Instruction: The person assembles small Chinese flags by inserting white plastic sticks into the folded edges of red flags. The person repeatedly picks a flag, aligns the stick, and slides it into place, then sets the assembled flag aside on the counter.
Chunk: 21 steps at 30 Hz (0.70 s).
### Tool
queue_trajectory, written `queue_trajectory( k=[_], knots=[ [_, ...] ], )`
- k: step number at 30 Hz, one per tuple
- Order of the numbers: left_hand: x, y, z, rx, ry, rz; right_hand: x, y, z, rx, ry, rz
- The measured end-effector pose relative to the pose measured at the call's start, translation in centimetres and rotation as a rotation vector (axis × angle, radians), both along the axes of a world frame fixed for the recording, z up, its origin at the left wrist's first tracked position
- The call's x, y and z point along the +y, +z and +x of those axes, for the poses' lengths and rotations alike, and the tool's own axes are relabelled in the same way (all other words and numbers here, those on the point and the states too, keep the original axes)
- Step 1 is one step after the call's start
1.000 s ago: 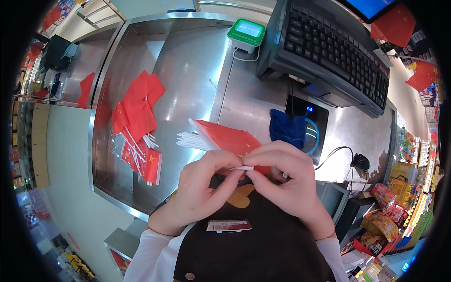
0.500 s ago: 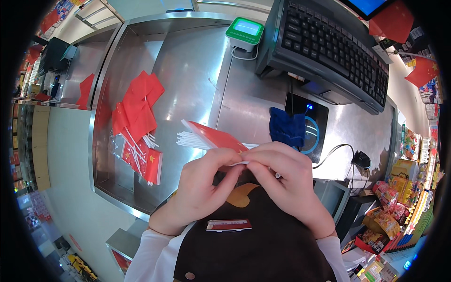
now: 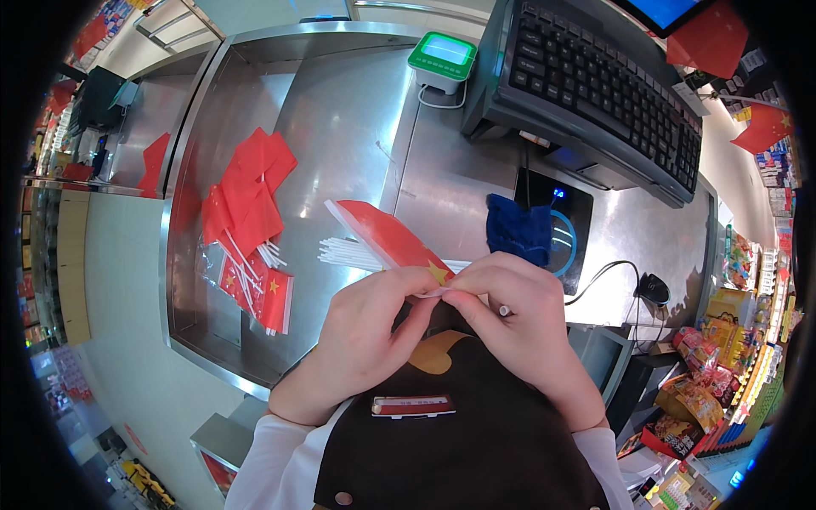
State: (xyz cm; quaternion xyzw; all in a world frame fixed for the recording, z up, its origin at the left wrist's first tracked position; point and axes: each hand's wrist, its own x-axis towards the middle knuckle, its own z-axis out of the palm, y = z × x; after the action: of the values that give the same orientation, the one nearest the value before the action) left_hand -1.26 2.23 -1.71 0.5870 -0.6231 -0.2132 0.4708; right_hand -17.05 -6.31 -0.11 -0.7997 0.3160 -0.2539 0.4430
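Observation:
Close in front of my apron, my left hand (image 3: 365, 319) and my right hand (image 3: 523, 319) meet fingertip to fingertip. Both pinch the white-edged border of a small red paper flag (image 3: 382, 234), whose yellow star shows beside my fingers. The flag slants up and away to the left. From my right hand's curled fingers pokes the round end of a white stick (image 3: 504, 311); the rest of it is hidden. A bundle of white sticks (image 3: 344, 254) lies on the metal counter behind the flag. Further left rests a heap of red flags (image 3: 251, 191), with more sticks and clear plastic wrapping.
A dark keyboard (image 3: 586, 89) stands on a raised unit at the far right. Below it are a blue cloth (image 3: 517, 229) and a black pad (image 3: 574, 212) with a glowing ring. A green-and-white device (image 3: 444, 58) sits at the back; a cabled black mouse-like object (image 3: 654, 290) lies right.
The flag has swung upward and turned its face more toward me, so the yellow star shows more. Both hands stay nearly in place; more of the stick's end shows at my right hand.

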Motion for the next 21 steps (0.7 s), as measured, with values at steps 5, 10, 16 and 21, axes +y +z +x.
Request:
queue_trajectory(
  k=[5, 10, 16, 21],
  knots=[
    [0.0, 0.0, 0.2, -0.001, -0.010, -0.005, 0.0, 0.1, 0.1, -0.012, 0.013, -0.016],
    [0.0, 0.0, 0.4, -0.020, -0.059, -0.013, 0.0, 0.3, -0.1, 0.020, 0.011, 0.004],
    [0.3, 0.3, -0.2, 0.039, -0.082, 0.000, 0.1, -0.4, 0.6, -0.028, 0.028, -0.141],
    [0.2, 0.4, -0.2, 0.035, -0.109, 0.002, 0.0, -1.4, 0.0, 0.066, 0.076, -0.261]
  ],
)
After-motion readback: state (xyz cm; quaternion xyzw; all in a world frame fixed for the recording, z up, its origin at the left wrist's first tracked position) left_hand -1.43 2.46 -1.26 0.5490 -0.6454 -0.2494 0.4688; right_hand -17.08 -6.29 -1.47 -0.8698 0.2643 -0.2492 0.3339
